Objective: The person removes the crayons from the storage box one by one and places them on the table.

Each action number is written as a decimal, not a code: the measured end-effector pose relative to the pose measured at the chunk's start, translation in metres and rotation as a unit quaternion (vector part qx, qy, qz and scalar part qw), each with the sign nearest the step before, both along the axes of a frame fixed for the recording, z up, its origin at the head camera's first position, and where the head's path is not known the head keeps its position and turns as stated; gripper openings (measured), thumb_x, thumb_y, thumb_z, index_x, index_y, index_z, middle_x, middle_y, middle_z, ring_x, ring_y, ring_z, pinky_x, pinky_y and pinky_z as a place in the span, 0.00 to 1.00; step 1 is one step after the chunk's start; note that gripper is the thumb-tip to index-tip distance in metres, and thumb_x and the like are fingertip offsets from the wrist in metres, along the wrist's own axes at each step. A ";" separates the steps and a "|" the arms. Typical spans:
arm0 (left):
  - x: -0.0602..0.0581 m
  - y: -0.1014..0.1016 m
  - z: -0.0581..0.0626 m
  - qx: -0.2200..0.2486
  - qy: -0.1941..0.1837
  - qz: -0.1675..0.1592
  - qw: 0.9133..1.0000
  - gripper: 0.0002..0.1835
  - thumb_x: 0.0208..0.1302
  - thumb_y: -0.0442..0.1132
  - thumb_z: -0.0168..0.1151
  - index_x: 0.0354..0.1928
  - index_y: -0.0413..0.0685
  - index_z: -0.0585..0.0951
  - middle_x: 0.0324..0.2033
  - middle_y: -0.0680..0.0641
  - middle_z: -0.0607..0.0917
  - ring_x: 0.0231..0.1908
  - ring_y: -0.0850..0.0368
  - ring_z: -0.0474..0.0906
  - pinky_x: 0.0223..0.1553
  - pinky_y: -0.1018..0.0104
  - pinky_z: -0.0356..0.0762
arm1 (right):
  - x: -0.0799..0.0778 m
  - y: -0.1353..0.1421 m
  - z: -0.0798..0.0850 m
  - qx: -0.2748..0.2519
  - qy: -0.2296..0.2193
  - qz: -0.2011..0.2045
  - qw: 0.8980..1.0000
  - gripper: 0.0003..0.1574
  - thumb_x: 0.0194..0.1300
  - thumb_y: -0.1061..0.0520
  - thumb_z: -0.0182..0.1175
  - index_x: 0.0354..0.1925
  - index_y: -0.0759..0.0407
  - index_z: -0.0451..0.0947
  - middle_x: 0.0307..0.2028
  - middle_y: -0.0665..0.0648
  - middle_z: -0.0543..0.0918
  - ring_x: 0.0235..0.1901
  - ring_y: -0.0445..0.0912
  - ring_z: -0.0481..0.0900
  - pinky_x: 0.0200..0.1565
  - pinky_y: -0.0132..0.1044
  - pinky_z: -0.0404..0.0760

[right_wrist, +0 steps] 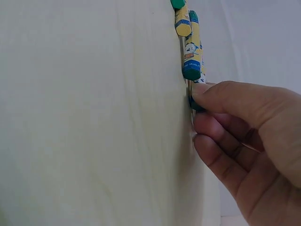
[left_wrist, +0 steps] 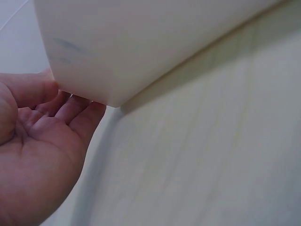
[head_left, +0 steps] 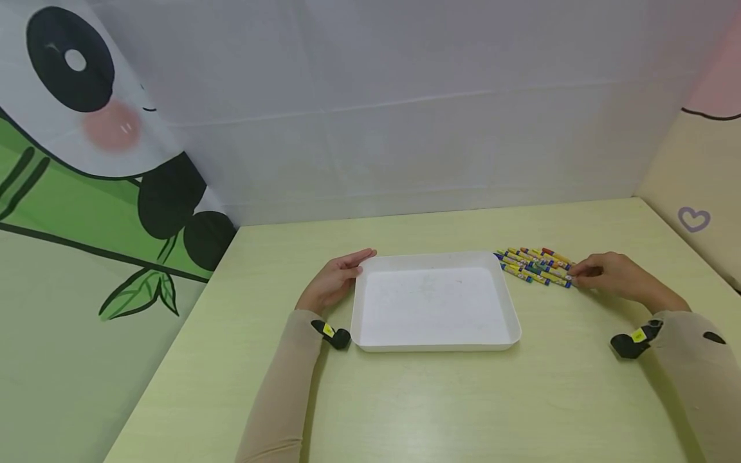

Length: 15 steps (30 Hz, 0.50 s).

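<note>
A shallow white tray [head_left: 434, 302] lies on the table, and my left hand [head_left: 332, 281] holds its left side near the far corner. In the left wrist view the thumb presses the outer wall of the tray [left_wrist: 117, 42] while the fingers curl at its edge. Right of the tray lies a flat cluster of yellow-wrapped crayons [head_left: 538, 269] with coloured ends. At the right side of this cluster, my right hand [head_left: 622, 276] pinches the end of one crayon [right_wrist: 197, 106] between thumb and fingertips; its fingers partly hide it. Another crayon [right_wrist: 192, 52] with a green end lies just beyond.
The pale wooden table [head_left: 428, 405] runs up to a white cloth backdrop [head_left: 405, 161]. A cartoon-printed panel [head_left: 116, 193] stands at the left, and a beige panel [head_left: 695, 173] with a heart at the right. Small black wrist cameras sit on both sleeves.
</note>
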<state>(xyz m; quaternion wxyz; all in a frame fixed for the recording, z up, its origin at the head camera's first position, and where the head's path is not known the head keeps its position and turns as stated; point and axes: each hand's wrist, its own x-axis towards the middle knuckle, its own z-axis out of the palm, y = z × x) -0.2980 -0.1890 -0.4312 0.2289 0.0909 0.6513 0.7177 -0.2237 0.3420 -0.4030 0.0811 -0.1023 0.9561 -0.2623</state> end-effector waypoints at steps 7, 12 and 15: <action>0.000 0.000 -0.001 -0.001 -0.002 0.003 1.000 0.26 0.71 0.24 0.43 0.70 0.41 0.64 0.71 0.45 0.64 0.73 0.54 0.54 0.72 0.56 0.53 | 0.000 0.000 -0.001 0.004 0.001 0.001 1.000 0.16 0.65 0.53 0.62 0.46 0.63 0.83 0.47 0.68 0.83 0.41 0.43 0.79 0.36 0.28 0.76; 0.001 0.000 0.000 -0.006 0.001 0.002 1.000 0.26 0.71 0.24 0.43 0.70 0.41 0.64 0.71 0.46 0.64 0.73 0.54 0.53 0.72 0.56 0.54 | 0.001 -0.003 0.000 0.008 -0.001 -0.001 1.000 0.16 0.65 0.53 0.62 0.46 0.62 0.84 0.49 0.69 0.82 0.45 0.52 0.80 0.38 0.31 0.77; 0.001 0.000 0.000 -0.007 0.001 0.003 1.000 0.26 0.71 0.24 0.43 0.70 0.42 0.64 0.71 0.46 0.65 0.73 0.54 0.54 0.72 0.56 0.54 | 0.001 -0.004 0.001 0.010 -0.001 0.001 1.000 0.16 0.65 0.53 0.62 0.46 0.62 0.83 0.48 0.69 0.82 0.46 0.56 0.80 0.39 0.34 0.77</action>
